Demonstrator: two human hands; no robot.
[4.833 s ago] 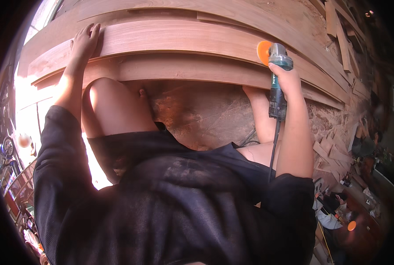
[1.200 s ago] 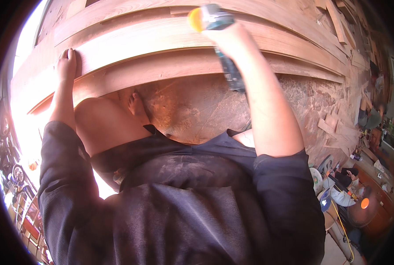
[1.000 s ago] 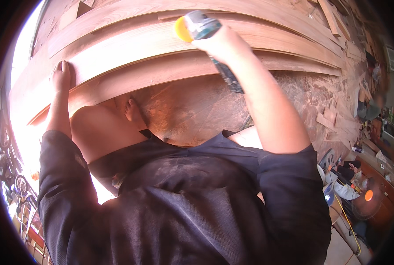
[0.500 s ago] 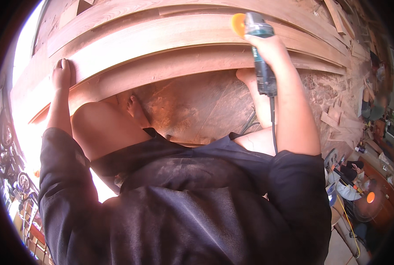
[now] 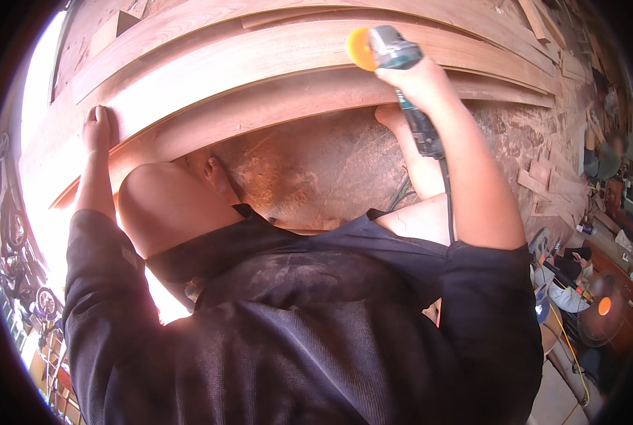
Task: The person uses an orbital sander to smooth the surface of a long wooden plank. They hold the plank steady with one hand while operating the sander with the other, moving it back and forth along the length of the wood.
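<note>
My right hand (image 5: 417, 83) is wrapped round an angle grinder (image 5: 396, 48) with a grey head and a dark green body. Its yellow disc (image 5: 360, 49) lies at the near part of a long pale wooden board (image 5: 260, 58); whether disc and wood touch, I cannot tell. A dark cord runs from the grinder's rear along my right forearm. At the left end of the same board, my left hand (image 5: 97, 129) grips the edge with fingers curled over it. The underside of that grip is hidden.
More long boards (image 5: 182, 27) lie behind, and another plank (image 5: 288, 106) is on the near side. Wood offcuts (image 5: 552, 185) are heaped at the right. A fan (image 5: 603, 306), a yellow cord (image 5: 570, 347) and people sit farther right; bicycles (image 5: 46, 301) stand at the far left.
My right hand has moved the grinder leftward along the board, and its body has tilted. My left hand stays at the board's left end.
</note>
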